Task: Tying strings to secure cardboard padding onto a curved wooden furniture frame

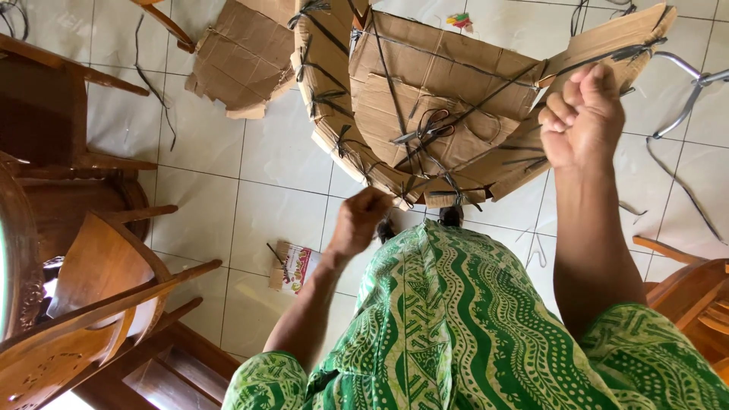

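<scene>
A large structure of brown cardboard panels point(425, 91) bound with black straps stands on the white tiled floor in front of me. A pair of scissors point(429, 125) lies inside it. My left hand point(361, 220) is low at the structure's near edge, fingers pinched on a black strap there. My right hand point(581, 114) is raised in a fist beside the right cardboard flap, closed on a thin black strap that runs back across the panels. My green patterned garment point(456, 326) fills the bottom of the view.
Wooden chairs point(91, 288) crowd the left side. Another wooden chair point(695, 296) sits at the right edge. A loose cardboard piece point(239, 57) lies on the floor at the back. A small printed packet point(295, 267) lies near my left arm. Metal tubing point(691, 83) is at the right.
</scene>
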